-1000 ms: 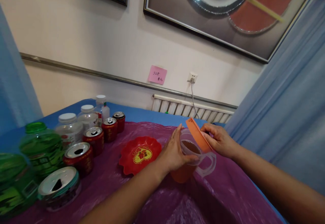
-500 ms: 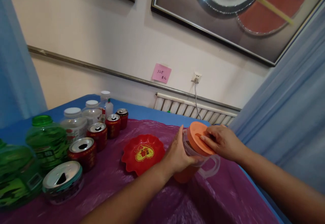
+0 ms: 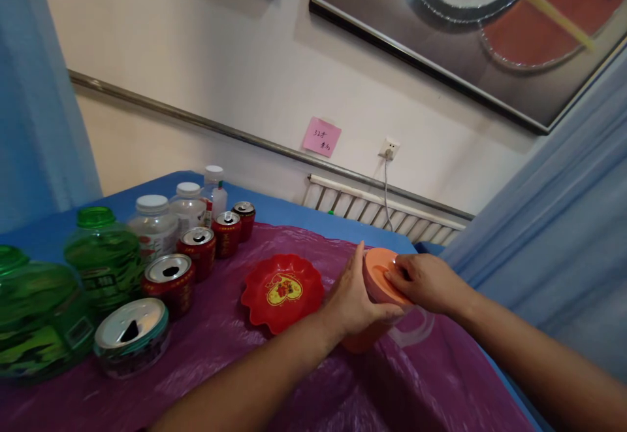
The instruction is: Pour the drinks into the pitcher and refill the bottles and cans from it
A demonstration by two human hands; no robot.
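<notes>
A plastic pitcher [image 3: 367, 337] with orange contents low in it and a clear handle [image 3: 416, 329] stands tilted in view on the purple sheet. My left hand [image 3: 355, 298] wraps round its upper side, thumb toward me and fingers on the far side. An orange lid [image 3: 379, 267] sits at the pitcher's mouth. My right hand [image 3: 426, 282] grips the raised part on top of this lid with bent fingers. Just left of the pitcher lies a red scalloped plate [image 3: 308, 291] with a yellow heart print.
Several red drink cans [image 3: 169, 282] and a teal-banded can [image 3: 131, 337] line the left side. Behind them stand green bottles [image 3: 102, 259] and clear white-capped bottles [image 3: 154, 226]. Purple plastic sheeting [image 3: 215, 366] covers the blue table [image 3: 279, 203]. A radiator [image 3: 353, 200] is beyond, with a blue curtain [image 3: 553, 223] right.
The orange lid has come down from a tilted position above the rim onto the pitcher's mouth, with my right hand on it. My left hand keeps its hold. The view has shifted slightly.
</notes>
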